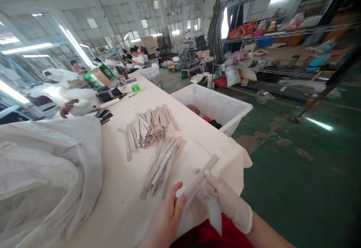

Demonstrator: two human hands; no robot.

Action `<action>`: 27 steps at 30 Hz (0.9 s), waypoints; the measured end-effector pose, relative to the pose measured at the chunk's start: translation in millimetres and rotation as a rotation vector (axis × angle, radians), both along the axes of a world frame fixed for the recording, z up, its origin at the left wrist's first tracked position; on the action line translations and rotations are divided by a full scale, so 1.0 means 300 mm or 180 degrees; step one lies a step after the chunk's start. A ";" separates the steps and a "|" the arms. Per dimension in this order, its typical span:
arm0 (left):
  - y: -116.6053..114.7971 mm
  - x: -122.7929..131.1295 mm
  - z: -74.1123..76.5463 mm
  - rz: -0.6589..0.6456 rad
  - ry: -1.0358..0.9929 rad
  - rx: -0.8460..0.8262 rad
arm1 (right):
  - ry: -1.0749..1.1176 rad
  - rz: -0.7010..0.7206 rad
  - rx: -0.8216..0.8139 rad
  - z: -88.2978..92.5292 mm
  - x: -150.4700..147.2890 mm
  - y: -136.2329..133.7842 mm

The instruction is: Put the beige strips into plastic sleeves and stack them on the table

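Note:
A flat grey-beige strip (201, 178), perhaps folded fabric, slants between my hands above the table's near edge. My bare left hand (170, 212) grips its lower end, the thumb pressed against it and a finger raised. My right hand (225, 199), in a pale glove, pinches the strip nearer its upper end; some of its fingers are blurred. Below that hand hangs a pale, thin piece (215, 218), its kind unclear. Just ahead on the table lies a loose pile of similar strips (163, 165), with a larger heap of strips (148, 125) behind it.
The pale-covered table (118, 187) stretches away ahead. A big white cloth bundle (47, 176) lies at left. A white plastic bin (237, 114) with fabrics stands against the right side. Wire shelving (282, 86) stands farther right. Several people (137, 59) sit in the background.

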State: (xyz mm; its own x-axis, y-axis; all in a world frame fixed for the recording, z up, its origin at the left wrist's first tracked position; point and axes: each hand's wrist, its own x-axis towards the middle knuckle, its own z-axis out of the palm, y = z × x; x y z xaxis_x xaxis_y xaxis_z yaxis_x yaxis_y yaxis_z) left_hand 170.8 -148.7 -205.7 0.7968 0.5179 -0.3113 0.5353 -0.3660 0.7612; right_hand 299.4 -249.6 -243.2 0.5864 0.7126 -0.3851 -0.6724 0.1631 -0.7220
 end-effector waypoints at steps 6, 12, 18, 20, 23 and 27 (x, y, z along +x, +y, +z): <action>-0.005 0.026 -0.019 0.0014 0.0050 0.0206 | 0.0597 -0.0056 0.0277 0.006 -0.032 0.033; -0.011 0.004 -0.025 -0.0085 0.0038 0.0364 | 0.0622 -0.0767 0.0063 0.033 -0.005 0.032; 0.052 0.029 -0.023 0.0140 -0.0108 0.0939 | 0.0948 -0.0224 0.0324 0.035 -0.050 0.061; 0.131 0.046 -0.020 0.0276 -0.0039 0.1368 | 0.1079 -0.0147 0.0611 0.026 -0.015 0.051; 0.248 0.077 -0.022 0.0551 0.0143 0.1917 | 0.1364 0.0107 0.0895 0.018 0.057 0.036; 0.265 0.115 0.002 0.0608 0.0077 0.2249 | 0.1356 0.0114 0.0765 0.029 0.102 0.030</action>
State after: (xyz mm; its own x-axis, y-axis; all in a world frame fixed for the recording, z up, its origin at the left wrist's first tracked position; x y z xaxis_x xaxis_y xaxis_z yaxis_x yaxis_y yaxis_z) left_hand 205.4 -69.2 -205.1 0.6695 0.7310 0.1322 0.6527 -0.6638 0.3651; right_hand 329.9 -240.5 -234.5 0.3859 0.8276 -0.4077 -0.9080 0.2627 -0.3263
